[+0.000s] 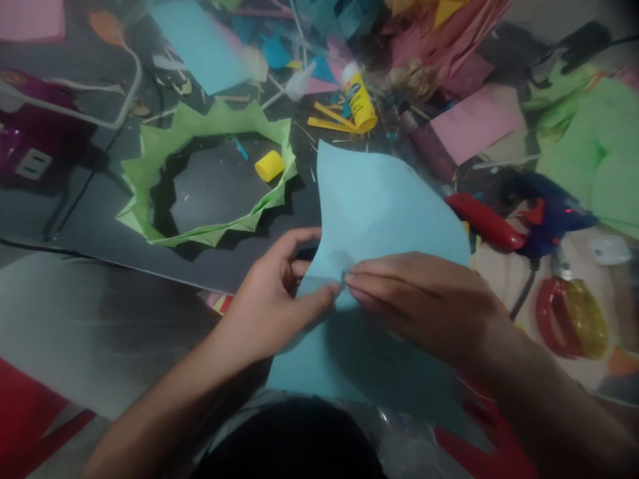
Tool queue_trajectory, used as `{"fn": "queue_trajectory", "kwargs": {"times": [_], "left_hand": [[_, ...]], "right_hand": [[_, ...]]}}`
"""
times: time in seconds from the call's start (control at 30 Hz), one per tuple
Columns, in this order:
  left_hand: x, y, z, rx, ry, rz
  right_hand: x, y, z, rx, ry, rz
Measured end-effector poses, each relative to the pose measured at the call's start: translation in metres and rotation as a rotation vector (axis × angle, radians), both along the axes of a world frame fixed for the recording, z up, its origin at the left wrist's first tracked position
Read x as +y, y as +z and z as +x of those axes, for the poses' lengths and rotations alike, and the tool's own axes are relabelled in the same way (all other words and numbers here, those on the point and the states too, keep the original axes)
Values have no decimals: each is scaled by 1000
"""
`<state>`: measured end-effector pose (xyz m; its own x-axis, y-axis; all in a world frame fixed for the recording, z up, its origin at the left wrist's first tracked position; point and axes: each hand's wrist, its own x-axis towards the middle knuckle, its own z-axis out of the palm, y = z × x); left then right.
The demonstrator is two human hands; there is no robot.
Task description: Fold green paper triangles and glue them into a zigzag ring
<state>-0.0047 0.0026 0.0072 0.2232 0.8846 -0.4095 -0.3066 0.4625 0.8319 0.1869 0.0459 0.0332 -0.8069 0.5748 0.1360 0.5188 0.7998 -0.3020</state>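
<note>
A large light-blue paper sheet [384,193] bends upward between my hands, with a faint line across its middle. My left hand [272,299] grips its left edge, thumb on top and fingers partly hidden behind. From the right, my right hand [424,299] lies over the sheet, fingertips pinched together on it and almost meeting my left thumb. A tiny dark spot shows between them; I cannot tell what it is. Left of the sheet stands a green zigzag-edged paper ring [214,236], with a yellow cap [269,166] inside it.
A yellow glue stick [360,100] lies beyond the sheet amid paper scraps. At right are a red-handled tool [486,219], a dark blue object [559,206], red-and-yellow handles [572,319] and green paper [594,146]. A purple box [34,140] with a socket sits at left.
</note>
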Motion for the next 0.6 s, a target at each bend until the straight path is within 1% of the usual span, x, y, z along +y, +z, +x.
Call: {"fn": "queue_trajectory", "kwargs": {"times": [0.17, 0.23, 0.33, 0.47, 0.6], "left_hand": [[1, 1, 0, 48, 17, -24], [2, 2, 0, 43, 16, -34], [5, 3, -1, 17, 0, -55], [10, 1, -3, 8, -23, -65], [13, 0, -3, -15, -24, -81]], "right_hand": [[8, 13, -6, -73, -41, -208], [11, 17, -9, -101, -22, -230], [16, 19, -10, -164, 67, -182], [22, 18, -5, -215, 204, -92], [29, 16, -6, -222, 395, 55]]}}
